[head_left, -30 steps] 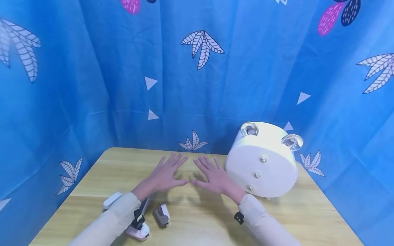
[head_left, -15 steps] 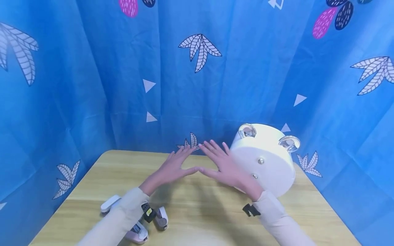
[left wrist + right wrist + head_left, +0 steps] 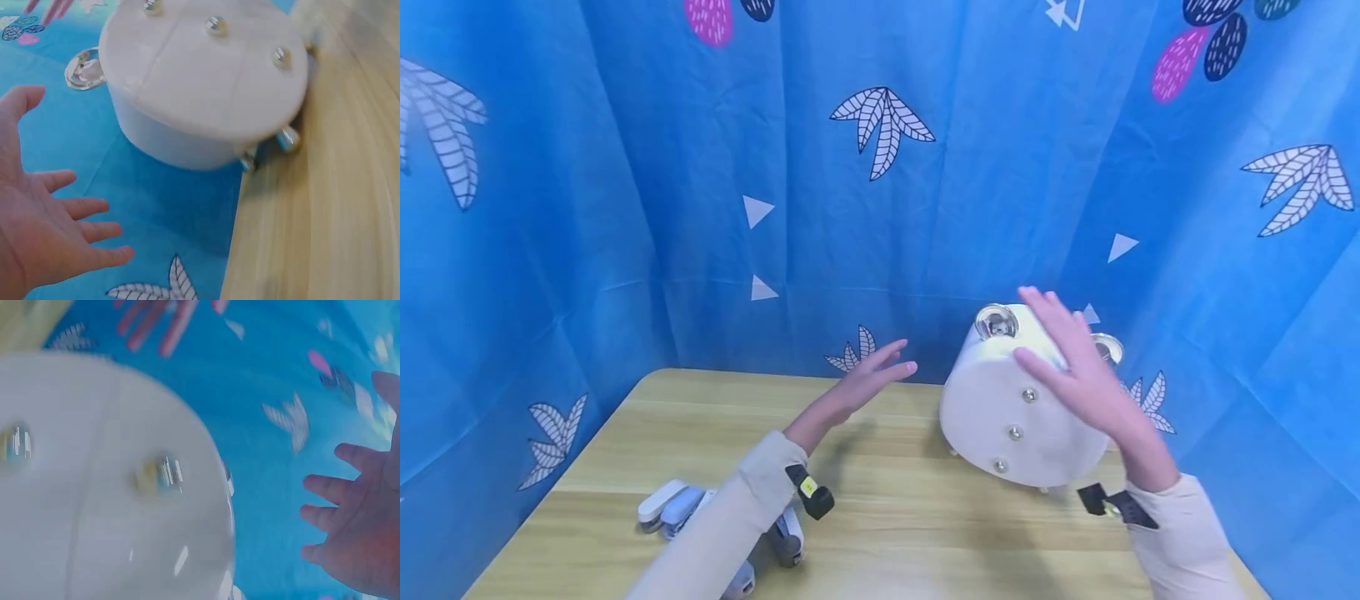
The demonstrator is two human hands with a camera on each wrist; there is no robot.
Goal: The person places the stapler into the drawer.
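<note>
A white drum-shaped case (image 3: 973, 421) with silver ring-like ears, three silver knobs and small feet stands at the back right of the table. My right hand (image 3: 1081, 379) is raised in front of its right side, overlapping one ear in the head view; its fingers are spread and hold nothing. To the left of the case, my left hand (image 3: 861, 387) hovers over the table with fingers extended. Both palms, left (image 3: 37, 237) and right (image 3: 369, 531), show bare in the wrist views, apart from the case.
Several small staplers lie at the front left: a white one (image 3: 658, 503), a blue one (image 3: 682, 507) and a dark grey and white one (image 3: 787, 542). My left sleeve (image 3: 722, 521) partly hides them. A blue patterned curtain (image 3: 715, 208) surrounds the wooden table (image 3: 880, 517).
The hands, earlier close together near the middle with thumbs almost meeting, have risen and parted. My right hand went up and right before the case; the left shifted right and turned.
</note>
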